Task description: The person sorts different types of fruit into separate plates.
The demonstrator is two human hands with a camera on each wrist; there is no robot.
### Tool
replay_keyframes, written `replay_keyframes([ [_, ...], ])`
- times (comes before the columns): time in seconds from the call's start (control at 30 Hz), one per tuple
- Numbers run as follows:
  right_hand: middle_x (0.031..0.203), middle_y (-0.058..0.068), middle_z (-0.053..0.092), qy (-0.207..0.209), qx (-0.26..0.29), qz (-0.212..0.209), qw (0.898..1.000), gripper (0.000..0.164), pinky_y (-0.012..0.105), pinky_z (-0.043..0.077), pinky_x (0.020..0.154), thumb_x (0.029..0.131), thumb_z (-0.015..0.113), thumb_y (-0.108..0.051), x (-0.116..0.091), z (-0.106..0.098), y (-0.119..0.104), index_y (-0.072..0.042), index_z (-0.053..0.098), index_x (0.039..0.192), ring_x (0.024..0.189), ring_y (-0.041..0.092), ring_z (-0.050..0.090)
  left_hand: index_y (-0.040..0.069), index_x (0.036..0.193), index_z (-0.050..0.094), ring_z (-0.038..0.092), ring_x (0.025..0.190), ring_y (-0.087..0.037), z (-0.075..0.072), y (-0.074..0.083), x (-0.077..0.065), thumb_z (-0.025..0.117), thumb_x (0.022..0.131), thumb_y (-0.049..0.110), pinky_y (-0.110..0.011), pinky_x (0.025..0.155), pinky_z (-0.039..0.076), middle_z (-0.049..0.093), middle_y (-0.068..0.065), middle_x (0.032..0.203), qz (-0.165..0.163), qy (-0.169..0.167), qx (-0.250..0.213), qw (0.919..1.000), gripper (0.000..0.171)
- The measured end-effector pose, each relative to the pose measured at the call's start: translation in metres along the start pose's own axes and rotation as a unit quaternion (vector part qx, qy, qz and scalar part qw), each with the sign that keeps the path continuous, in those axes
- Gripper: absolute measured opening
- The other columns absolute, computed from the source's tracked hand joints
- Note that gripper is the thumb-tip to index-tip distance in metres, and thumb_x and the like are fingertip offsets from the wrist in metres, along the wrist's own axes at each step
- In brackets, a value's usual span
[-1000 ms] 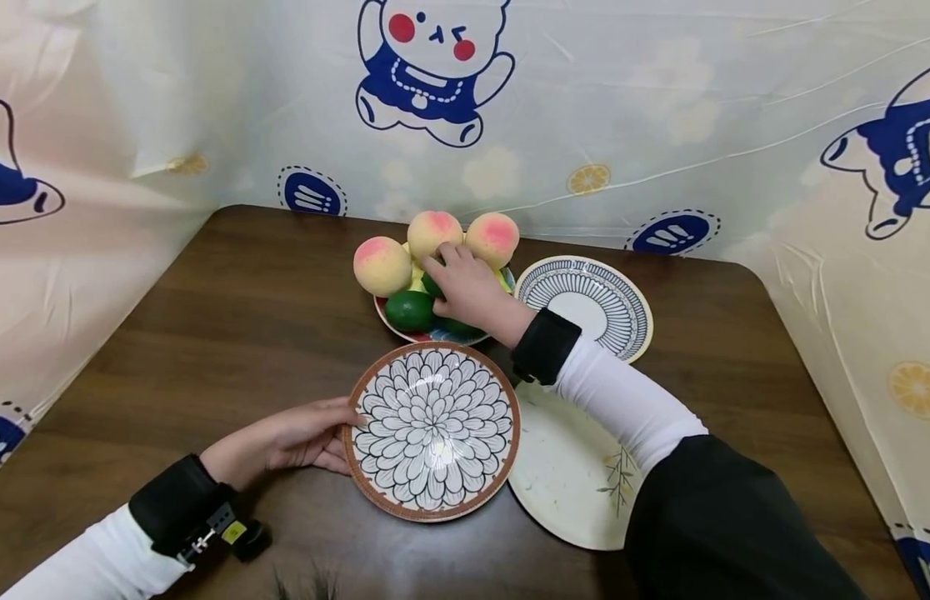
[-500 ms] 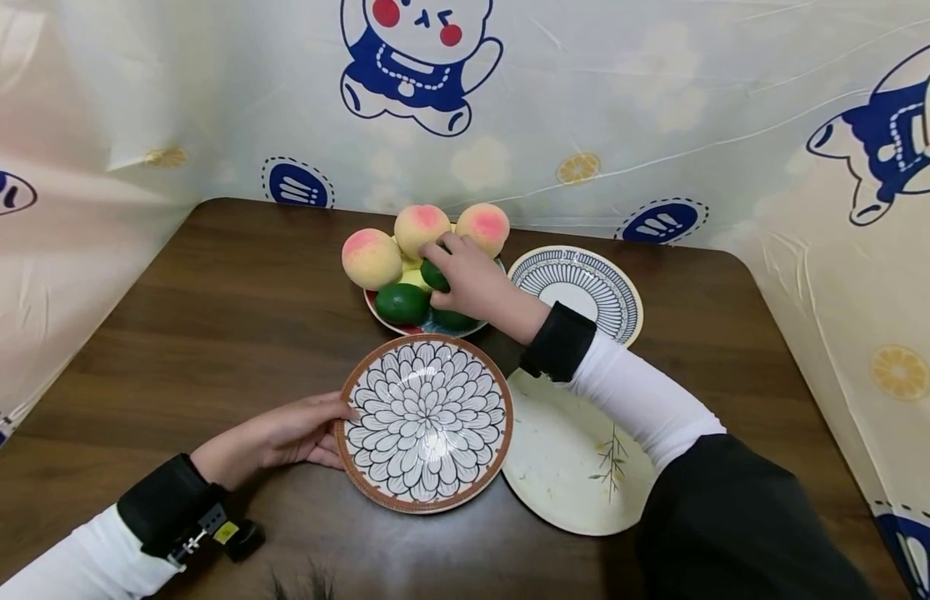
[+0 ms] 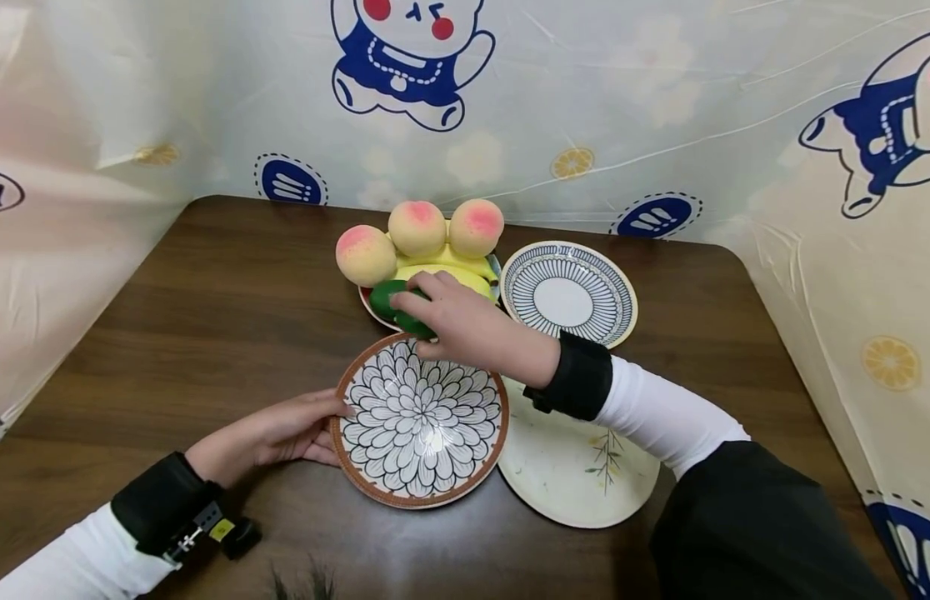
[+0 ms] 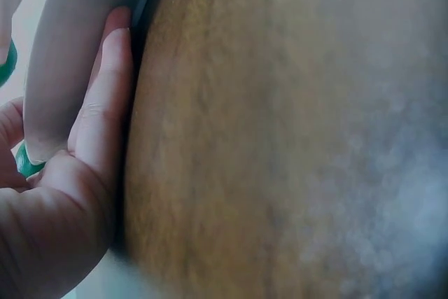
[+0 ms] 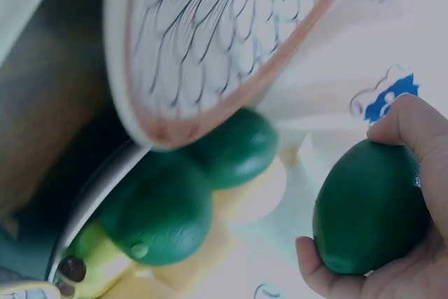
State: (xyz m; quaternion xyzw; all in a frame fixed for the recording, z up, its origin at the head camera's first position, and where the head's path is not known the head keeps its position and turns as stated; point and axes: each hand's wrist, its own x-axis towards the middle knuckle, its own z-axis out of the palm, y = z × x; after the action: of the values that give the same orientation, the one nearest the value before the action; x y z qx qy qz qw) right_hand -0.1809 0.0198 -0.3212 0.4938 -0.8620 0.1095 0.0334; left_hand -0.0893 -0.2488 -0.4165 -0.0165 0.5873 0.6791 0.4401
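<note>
My left hand grips the left edge of a petal-patterned plate with a brown rim, thumb on top. In the left wrist view its fingers lie along the plate's underside. My right hand holds a green avocado above the far rim of that plate. Behind, a fruit plate bears two more avocados, yellow bananas and peaches. The petal plate's far edge overlaps the fruit plate's near side in the head view.
A blue-striped plate stands right of the fruit. Nearer, a cream plate with a leafy sprig lies partly under my right forearm and beside the petal plate. A patterned curtain hangs behind the brown table.
My right hand has taken the avocado from between the bananas and the front fruit and drawn it nearer, over the petal plate's far rim. The left hand keeps its hold. The head view has shifted slightly.
</note>
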Motion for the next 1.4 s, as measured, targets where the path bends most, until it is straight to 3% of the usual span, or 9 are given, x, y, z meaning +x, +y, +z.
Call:
replay_keyframes([
  [0.3, 0.127, 0.012, 0.06, -0.06, -0.01, -0.075, 0.995, 0.051, 0.039, 0.055, 0.094, 0.086, 0.078, -0.021, -0.028, 0.014, -0.016, -0.014, 0.06, 0.133, 0.107, 0.029, 0.058, -0.005, 0.159, 0.004, 0.077, 0.094, -0.018, -0.001, -0.003, 0.002, 0.042, 0.105, 0.019, -0.036, 0.086, 0.064, 0.077, -0.003, 0.105, 0.003, 0.001, 0.004, 1.0, 0.071],
  [0.43, 0.126, 0.012, 0.059, -0.108, 0.005, -0.103, 0.989, 0.051, 0.039, 0.053, 0.1, 0.087, 0.078, -0.024, -0.044, 0.02, -0.021, -0.014, 0.06, 0.134, 0.111, 0.028, 0.058, -0.005, 0.159, 0.004, 0.078, 0.093, -0.018, -0.002, -0.003, 0.002, 0.041, 0.105, 0.018, -0.036, 0.086, 0.064, 0.077, -0.003, 0.105, 0.006, 0.001, 0.007, 1.0, 0.07],
  [0.67, 0.13, 0.008, 0.058, -0.172, 0.004, -0.137, 0.976, 0.05, 0.035, 0.053, 0.097, 0.088, 0.075, -0.025, -0.064, 0.026, -0.026, -0.019, 0.059, 0.136, 0.111, 0.024, 0.057, -0.006, 0.159, 0.002, 0.077, 0.094, -0.018, -0.002, 0.0, 0.002, 0.039, 0.105, 0.018, -0.035, 0.087, 0.063, 0.077, -0.003, 0.105, 0.009, -0.002, 0.011, 0.9999, 0.07],
  [0.97, 0.125, 0.004, 0.059, -0.18, -0.038, -0.161, 0.97, 0.049, 0.032, 0.052, 0.097, 0.087, 0.073, -0.03, -0.078, 0.031, -0.028, -0.021, 0.06, 0.133, 0.109, 0.021, 0.059, -0.005, 0.159, 0.007, 0.077, 0.093, -0.016, -0.001, -0.003, 0.002, 0.04, 0.105, 0.017, -0.034, 0.085, 0.064, 0.076, -0.001, 0.104, 0.011, -0.002, 0.013, 0.9998, 0.067],
  [1.4, 0.125, 0.005, 0.059, -0.182, -0.027, -0.146, 0.972, 0.048, 0.032, 0.052, 0.097, 0.089, 0.074, -0.031, -0.079, 0.035, -0.026, -0.019, 0.06, 0.133, 0.109, 0.021, 0.06, -0.005, 0.16, 0.003, 0.077, 0.092, -0.017, 0.0, -0.002, 0.002, 0.04, 0.104, 0.016, -0.034, 0.085, 0.064, 0.076, -0.002, 0.104, 0.011, 0.001, 0.015, 0.9998, 0.071],
])
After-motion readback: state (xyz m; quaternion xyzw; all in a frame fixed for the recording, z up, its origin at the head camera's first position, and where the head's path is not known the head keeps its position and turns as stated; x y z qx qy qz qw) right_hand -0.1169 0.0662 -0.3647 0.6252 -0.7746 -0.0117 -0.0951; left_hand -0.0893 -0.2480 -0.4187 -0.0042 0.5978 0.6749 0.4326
